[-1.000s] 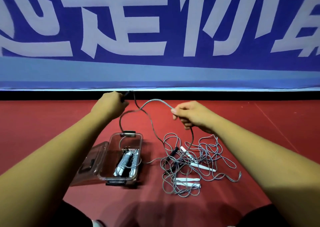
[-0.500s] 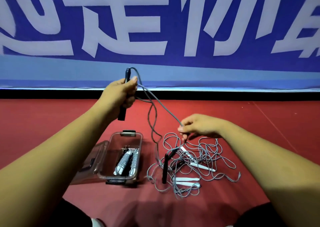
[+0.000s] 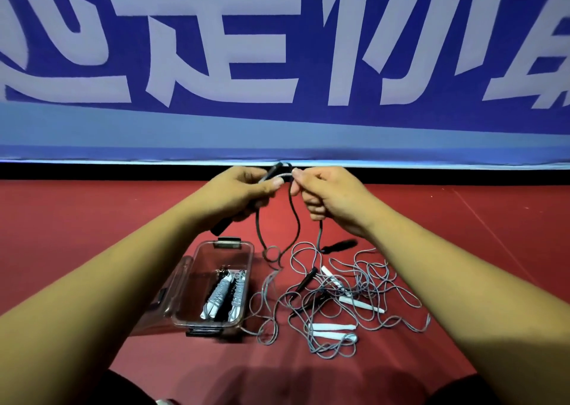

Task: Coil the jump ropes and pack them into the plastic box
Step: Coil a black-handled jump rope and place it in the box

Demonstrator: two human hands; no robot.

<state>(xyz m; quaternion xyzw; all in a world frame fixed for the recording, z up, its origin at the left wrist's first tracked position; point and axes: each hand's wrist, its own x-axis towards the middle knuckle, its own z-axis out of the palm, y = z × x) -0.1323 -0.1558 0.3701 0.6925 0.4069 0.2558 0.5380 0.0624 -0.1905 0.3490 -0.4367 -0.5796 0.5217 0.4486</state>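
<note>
Rope (image 3: 295, 219) is hanging from your grips: left grip (image 3: 243, 188) is holding the handle (image 3: 274, 170), right grip (image 3: 327, 195) is pinching rope. You are needing small, even loops for the box (image 3: 197, 269).

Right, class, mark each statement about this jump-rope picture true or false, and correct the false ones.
1. The left hand grips a black handle. True.
2. The plastic box is empty. False: coiled ropes lie inside it.
3. The loose ropes lie tangled on the red floor, right of the box. True.
4. The right hand rests flat on the floor. False: it is raised, its fingers pinching the grey cord.
</note>
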